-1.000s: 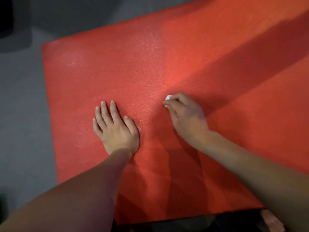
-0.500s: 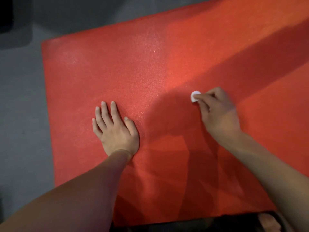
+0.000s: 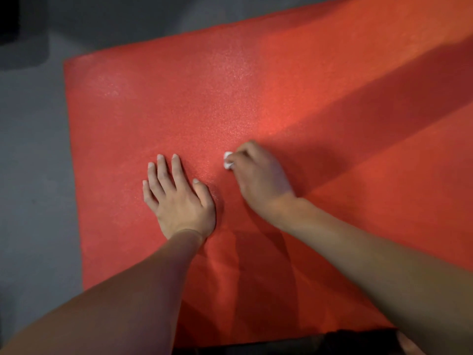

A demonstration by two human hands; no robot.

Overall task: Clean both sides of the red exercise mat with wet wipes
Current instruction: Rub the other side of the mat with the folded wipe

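Wipe [image 3: 228, 160] in curled right fingers [image 3: 243, 152]

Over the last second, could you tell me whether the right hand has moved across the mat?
Yes. The right hand, pinching the wipe, swung away rightward, then came back toward the flat, unmoved left hand on the red mat.

There is one red mat [image 3: 256, 98] lying on the grey floor [image 3: 33, 175]. There is one small white wipe [image 3: 227, 160], balled up. Two hands are on the mat: one left hand [image 3: 179, 198] and one right hand [image 3: 261, 175].
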